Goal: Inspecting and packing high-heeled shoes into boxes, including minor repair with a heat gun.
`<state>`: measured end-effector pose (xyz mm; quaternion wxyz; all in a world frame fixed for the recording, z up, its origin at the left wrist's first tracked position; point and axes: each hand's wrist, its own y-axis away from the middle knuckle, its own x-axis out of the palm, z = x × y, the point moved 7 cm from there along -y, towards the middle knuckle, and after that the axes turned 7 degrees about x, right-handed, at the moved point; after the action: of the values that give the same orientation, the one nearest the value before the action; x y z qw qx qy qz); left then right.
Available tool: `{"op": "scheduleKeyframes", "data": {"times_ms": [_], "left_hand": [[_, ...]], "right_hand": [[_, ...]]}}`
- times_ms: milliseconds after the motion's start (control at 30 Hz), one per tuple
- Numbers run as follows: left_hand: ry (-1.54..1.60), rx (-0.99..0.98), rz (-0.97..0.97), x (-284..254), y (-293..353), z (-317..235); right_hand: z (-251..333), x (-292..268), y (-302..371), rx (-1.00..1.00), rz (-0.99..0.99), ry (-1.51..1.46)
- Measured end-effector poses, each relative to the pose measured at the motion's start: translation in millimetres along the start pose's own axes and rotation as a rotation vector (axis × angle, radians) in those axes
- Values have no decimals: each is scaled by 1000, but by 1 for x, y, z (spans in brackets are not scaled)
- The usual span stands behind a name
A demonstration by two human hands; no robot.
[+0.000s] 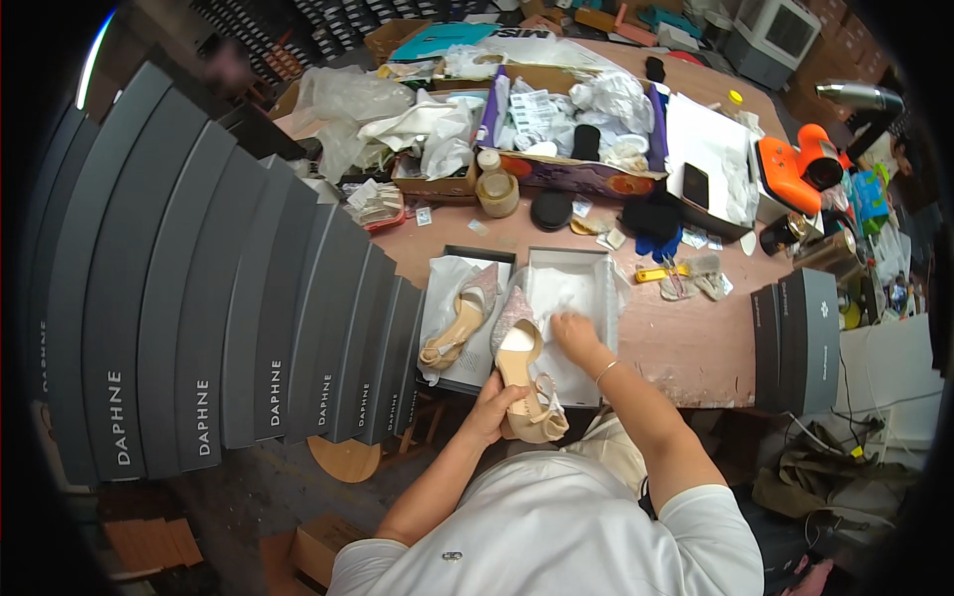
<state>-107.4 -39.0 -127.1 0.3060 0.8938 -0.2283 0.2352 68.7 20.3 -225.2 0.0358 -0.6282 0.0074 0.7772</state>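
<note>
Pointing toe forward, long axis leaning slightly left: one beige shoe (520,366), pinched by left hand (491,405); right hand (578,339) at white paper (561,286), its grip unclear.

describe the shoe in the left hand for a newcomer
On the pinkish table, two box halves lie open side by side. Over their near edge, the left hand grips a pink-toed beige shoe. Unlike its twin lying in the left half, it is held up.

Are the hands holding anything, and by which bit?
The left hand holds a beige shoe by its middle, between toe and heel. Whether the right hand grips white paper, I can't tell.
</note>
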Motion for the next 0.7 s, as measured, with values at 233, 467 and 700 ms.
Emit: {"op": "scheduleKeyframes", "data": {"times_ms": [233,467,700], "left_hand": [[-232,98,4,-9,6,13],[-372,184,-32,-18,29,18],[-253,214,-156,-45,40,-6]], "right_hand": [[88,-153,21,-195,84,-268],[128,-139,48,-385,-98,-237],[60,-165,48,-85,-198,-217]]}}
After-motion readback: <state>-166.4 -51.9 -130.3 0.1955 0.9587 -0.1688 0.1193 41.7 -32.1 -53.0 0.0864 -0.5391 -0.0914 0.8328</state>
